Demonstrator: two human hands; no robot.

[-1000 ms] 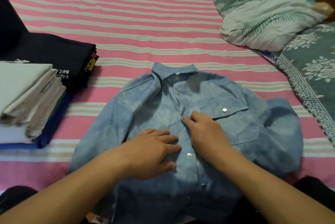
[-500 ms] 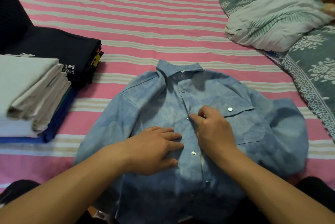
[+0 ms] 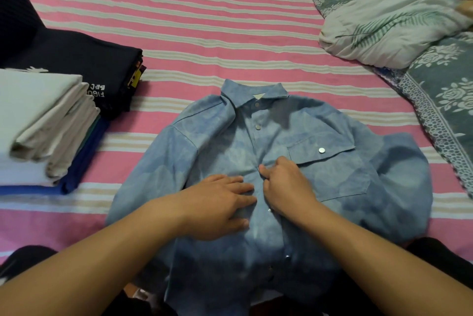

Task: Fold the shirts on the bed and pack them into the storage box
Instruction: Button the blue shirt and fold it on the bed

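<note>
We see the blue denim shirt (image 3: 320,162) lying face up on the pink striped bedspread (image 3: 204,34), collar pointing away, placket running toward us. Our left hand (image 3: 217,203) presses flat beside the placket; our right hand (image 3: 286,185) pinches it at a snap. Folded clothes (image 3: 51,116) stack left, pillows (image 3: 389,24) right.

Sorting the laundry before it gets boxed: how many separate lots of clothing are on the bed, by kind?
Unfolded blue denim shirt, under both hands: 1
Folded stack, dark navy: 1
Folded stack, white and beige over blue: 1
Total: 3
</note>
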